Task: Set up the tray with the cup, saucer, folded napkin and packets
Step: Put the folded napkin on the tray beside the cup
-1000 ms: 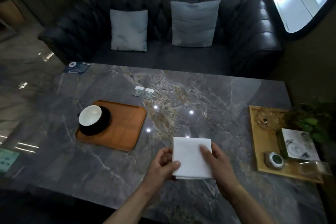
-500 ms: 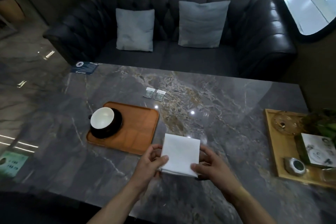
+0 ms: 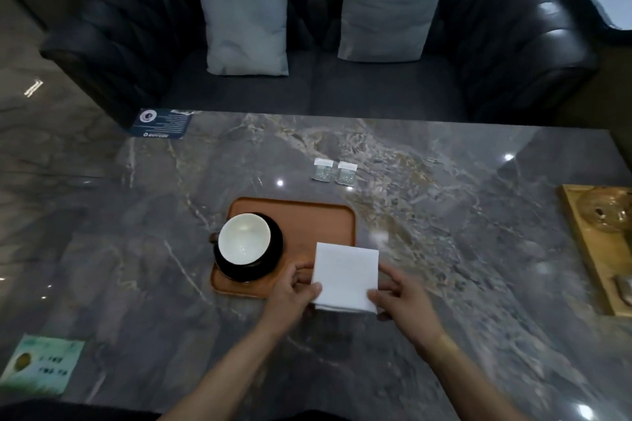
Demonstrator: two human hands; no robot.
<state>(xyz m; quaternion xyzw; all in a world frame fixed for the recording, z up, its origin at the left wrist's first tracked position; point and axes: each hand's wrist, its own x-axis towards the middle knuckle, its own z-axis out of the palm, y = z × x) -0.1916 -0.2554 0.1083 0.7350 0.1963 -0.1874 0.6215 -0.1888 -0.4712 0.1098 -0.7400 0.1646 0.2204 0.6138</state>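
A folded white napkin [image 3: 346,275] is held above the near right corner of the orange tray [image 3: 307,225]. My left hand [image 3: 292,296] pinches its left edge and my right hand [image 3: 405,301] pinches its near right corner. A white cup [image 3: 244,238] stands on a black saucer [image 3: 270,260] on the tray's left side. Two small packets [image 3: 334,172] lie side by side on the marble table beyond the tray.
A wooden tray [image 3: 588,249] with glassware sits at the table's right edge. A blue card [image 3: 162,123] lies at the far left corner and a green card [image 3: 39,364] at the near left. A black sofa with two grey cushions stands behind the table.
Both hands have carried the napkin left from the table's middle to the tray's near right corner. The view has shifted, so the tray sits closer to centre.
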